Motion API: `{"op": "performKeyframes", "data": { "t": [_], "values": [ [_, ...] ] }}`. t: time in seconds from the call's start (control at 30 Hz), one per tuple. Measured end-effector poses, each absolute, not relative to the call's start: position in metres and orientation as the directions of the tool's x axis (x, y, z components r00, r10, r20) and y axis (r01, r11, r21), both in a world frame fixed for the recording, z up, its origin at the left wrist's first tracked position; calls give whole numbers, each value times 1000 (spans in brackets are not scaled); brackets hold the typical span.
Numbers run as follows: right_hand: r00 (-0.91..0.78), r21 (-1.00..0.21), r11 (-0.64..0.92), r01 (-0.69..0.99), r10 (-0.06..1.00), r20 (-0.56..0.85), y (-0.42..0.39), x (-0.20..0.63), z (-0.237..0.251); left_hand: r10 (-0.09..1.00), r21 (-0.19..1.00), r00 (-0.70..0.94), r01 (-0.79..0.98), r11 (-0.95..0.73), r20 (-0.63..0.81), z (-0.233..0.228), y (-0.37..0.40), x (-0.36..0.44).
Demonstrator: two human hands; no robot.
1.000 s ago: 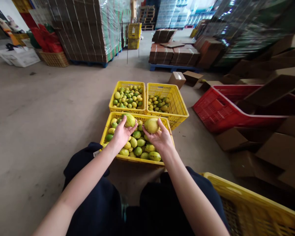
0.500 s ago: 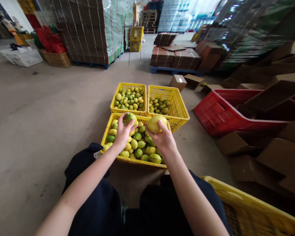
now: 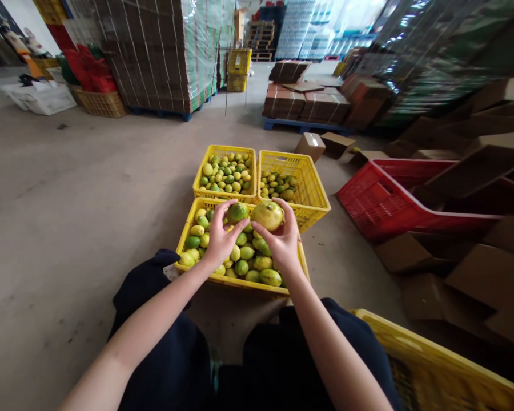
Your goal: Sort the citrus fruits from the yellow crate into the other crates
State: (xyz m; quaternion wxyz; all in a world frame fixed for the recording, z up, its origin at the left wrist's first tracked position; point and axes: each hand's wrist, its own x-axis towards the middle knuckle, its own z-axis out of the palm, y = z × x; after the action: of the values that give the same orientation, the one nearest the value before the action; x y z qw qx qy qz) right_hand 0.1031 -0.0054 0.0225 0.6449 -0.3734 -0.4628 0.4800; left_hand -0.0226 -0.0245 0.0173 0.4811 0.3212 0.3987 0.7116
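Note:
My left hand (image 3: 223,235) is closed round a green lemon (image 3: 238,213). In my right hand (image 3: 282,234) is a larger yellow lemon (image 3: 268,215), gripped between thumb and fingers. Both fruits are held side by side above the near yellow crate (image 3: 244,287), which is filled with green and yellow lemons (image 3: 263,263). Behind it stand two more yellow crates: the left one (image 3: 196,185) holds many small fruits, and the right one (image 3: 314,185) has a lower layer of them. My hands hide part of the near crate's fruit.
A red crate (image 3: 360,211) with cardboard in it stands to the right, among loose cardboard boxes (image 3: 488,274). Another yellow crate (image 3: 437,354) is by my right leg. Farther back are a pallet of flattened cartons (image 3: 306,105) and a wrapped stack (image 3: 145,57).
Both hands have brought their lemons closer together. The left one moved right, and the right lemon has been turned so that one end faces me.

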Motion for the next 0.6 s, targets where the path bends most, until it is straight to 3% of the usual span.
{"op": "performKeyframes", "data": {
  "t": [0.3,0.6],
  "values": [
    [144,-934,290,-211,954,263,-6,101,22,962,857,-272,-500,-126,-18,17,-25,-22],
    [139,-943,312,-118,945,295,-5,104,18,955,924,-258,-307,-226,148,6,-21,-24]
  ]
}}
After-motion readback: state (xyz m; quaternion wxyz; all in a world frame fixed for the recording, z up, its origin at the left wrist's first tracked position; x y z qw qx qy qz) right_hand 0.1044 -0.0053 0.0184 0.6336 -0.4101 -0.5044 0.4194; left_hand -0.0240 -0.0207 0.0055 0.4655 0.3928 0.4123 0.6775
